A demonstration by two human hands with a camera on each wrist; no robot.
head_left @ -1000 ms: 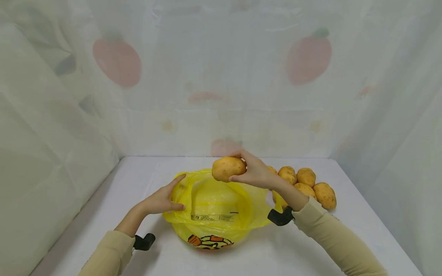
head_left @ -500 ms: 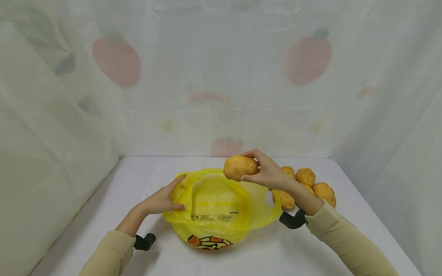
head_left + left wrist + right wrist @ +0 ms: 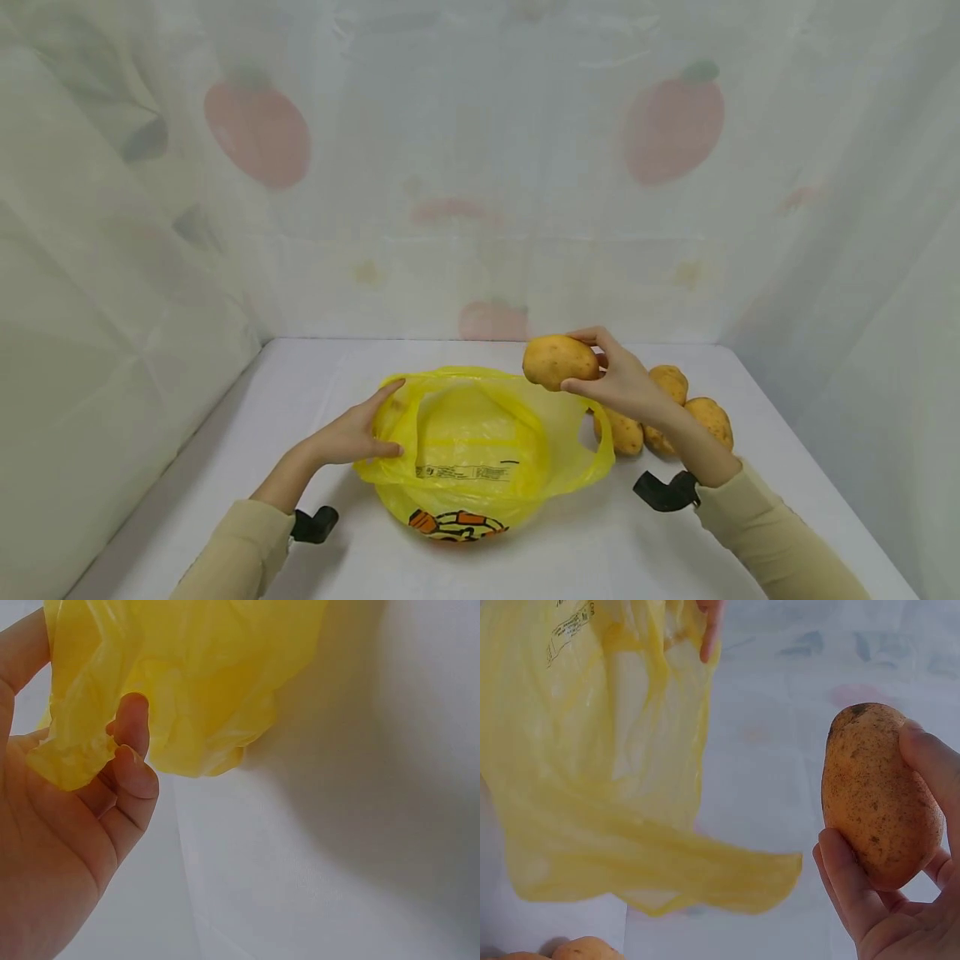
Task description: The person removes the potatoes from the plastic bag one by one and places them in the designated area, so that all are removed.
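Observation:
A yellow plastic bag (image 3: 468,450) with an orange print lies open on the white table (image 3: 525,558). My left hand (image 3: 352,433) holds the bag's left rim, pinching the plastic (image 3: 82,750) between thumb and fingers. My right hand (image 3: 618,383) grips a brown potato (image 3: 558,361) in the air above the bag's right handle (image 3: 588,437); the same potato (image 3: 877,795) fills the right wrist view, with the yellow bag (image 3: 607,765) below it. Several more potatoes (image 3: 675,408) lie in a heap on the table behind my right wrist.
White sheeting with faint fruit prints (image 3: 671,125) closes the table in at the back and on both sides. Another potato (image 3: 585,949) shows at the bottom edge of the right wrist view. Black wrist mounts (image 3: 663,492) sit on both sleeves.
My right hand has carried the potato to the right, from over the bag's mouth to above its right handle. The left hand keeps the same hold on the rim.

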